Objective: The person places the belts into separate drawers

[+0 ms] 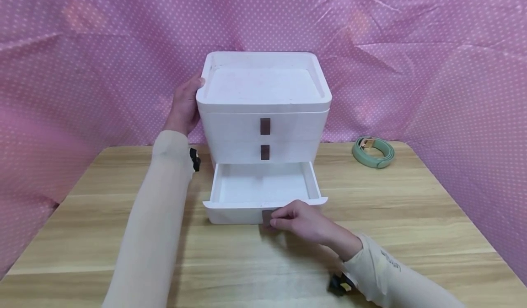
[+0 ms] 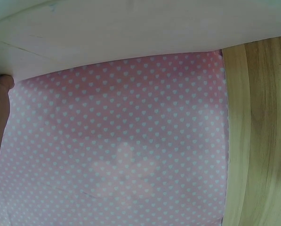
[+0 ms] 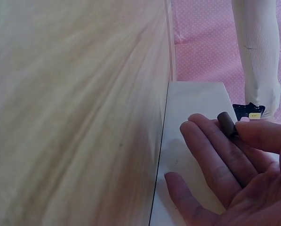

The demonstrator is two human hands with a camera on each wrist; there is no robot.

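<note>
A white drawer cabinet point(image 1: 263, 109) stands at the back of the table, its bottom drawer point(image 1: 263, 184) pulled out and bare inside. My right hand point(image 1: 304, 221) pinches that drawer's brown pull tab point(image 3: 227, 123) between thumb and fingers. In the right wrist view, the other fingers extend along the white drawer front point(image 3: 192, 101). Against the cabinet's upper left side rests my left hand point(image 1: 185, 104), one digit touching near the top rim. Only a bit of that hand shows in the left wrist view, beside the white cabinet wall point(image 2: 131, 33); several of its fingers are hidden.
A coiled green belt point(image 1: 373, 157) with a gold-coloured buckle lies at the table's back right. Two upper drawers are closed, each with a brown tab point(image 1: 265, 126). Pink dotted cloth point(image 1: 123, 70) surrounds the wooden table point(image 1: 411, 216).
</note>
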